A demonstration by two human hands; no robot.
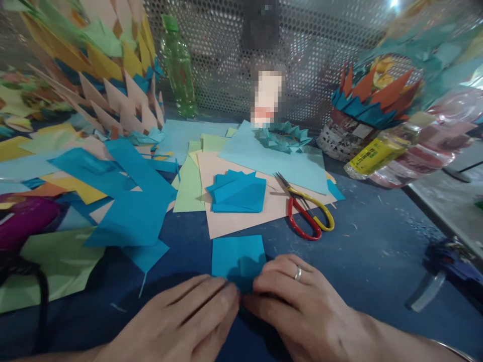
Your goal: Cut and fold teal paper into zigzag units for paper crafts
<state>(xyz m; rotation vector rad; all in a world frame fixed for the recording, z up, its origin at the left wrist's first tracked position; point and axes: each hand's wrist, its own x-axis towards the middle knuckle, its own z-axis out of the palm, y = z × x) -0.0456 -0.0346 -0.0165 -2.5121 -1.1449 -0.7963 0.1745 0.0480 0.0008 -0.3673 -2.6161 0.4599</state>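
A small blue paper square (237,257) lies on the dark blue table near the front edge. My left hand (184,322) lies flat with its fingertips pressing on the square's lower edge. My right hand (302,306), with a ring on one finger, pinches the same lower edge from the right. Both hands meet at the paper's near corner, which is partly hidden under the fingers. Just beyond it, a stack of folded blue paper pieces (237,192) rests on a pale pink sheet (241,221).
Red-and-yellow-handled scissors (307,211) lie to the right of the stack. Loose coloured sheets (113,191) cover the left side. A green bottle (178,65), a plastic bottle with a yellow label (385,151) and paper decorations (362,105) stand at the back. A glue gun (449,266) lies at the right.
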